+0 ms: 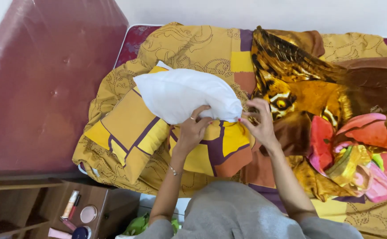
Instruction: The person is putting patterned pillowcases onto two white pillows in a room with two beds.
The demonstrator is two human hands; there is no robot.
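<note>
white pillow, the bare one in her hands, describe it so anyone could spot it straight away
On the bed spread with a mustard-yellow patterned sheet, look left of the tiger-print blanket. There the left hand and right hand grip the plump plain white pillow at its lower end. The yellow cushion with purple lines beside it is covered; this one alone is bare white.

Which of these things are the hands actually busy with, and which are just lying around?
In use:
white pillow, gripped by the left hand
patchwork pillowcase, with the right hand at its opening

Lying about:
second cased pillow
tiger blanket
pink and yellow cloth
cosmetics on the wooden stand
</note>
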